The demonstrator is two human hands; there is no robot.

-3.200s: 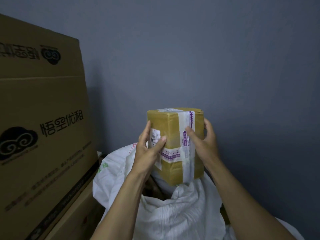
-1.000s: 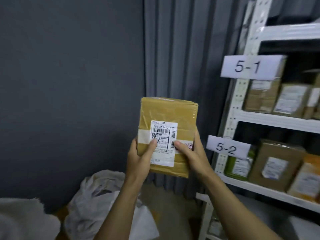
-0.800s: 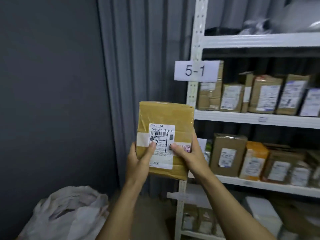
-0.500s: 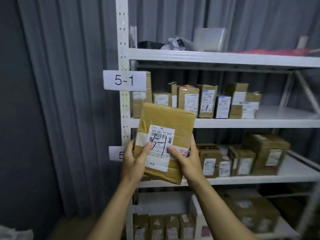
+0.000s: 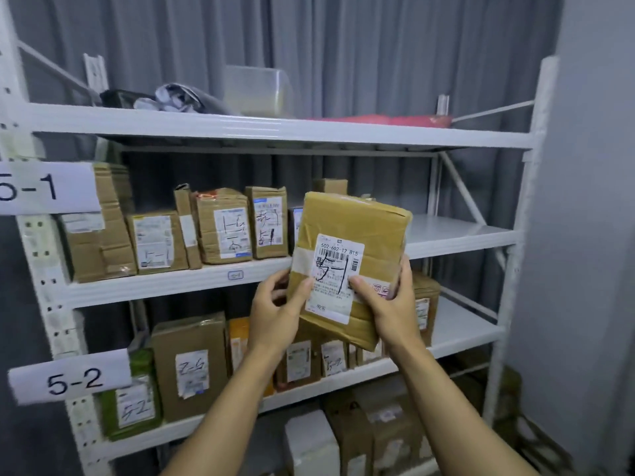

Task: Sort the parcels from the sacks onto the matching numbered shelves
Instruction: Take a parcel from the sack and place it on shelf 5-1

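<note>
A white metal rack (image 5: 275, 132) fills the view in front of a grey curtain (image 5: 378, 46), with paper signs on its left post: 5-1 (image 5: 44, 188) by the upper shelf and 5-2 (image 5: 70, 377) by the one below. The 5-1 shelf (image 5: 171, 281) carries a row of brown boxes (image 5: 223, 225) standing upright from its left end to about the middle, while its right end (image 5: 457, 231) is bare; the 5-2 shelf (image 5: 457, 333) is fuller, with more boxes along its front edge. The parcel (image 5: 354, 249), a tape-wrapped brown packet, is held in the air in front of the rack, tilted, its top overlapping the 5-1 shelf and its bottom hanging before the 5-2 shelf. Its white label (image 5: 335, 273) faces the camera with "5-1" handwritten in black. The left hand (image 5: 278, 310) has its fingers clamped on the parcel's lower left edge, thumb on the label; the right hand (image 5: 391, 304) grips the lower right side likewise. The move ahead seems to be a lift up and over the front edge onto the bare right end. The risks: the shiny tape could slip in a low grip as the packet tips, its lower corner could catch the shelf edge, or a push too far left could topple the standing row.
</note>
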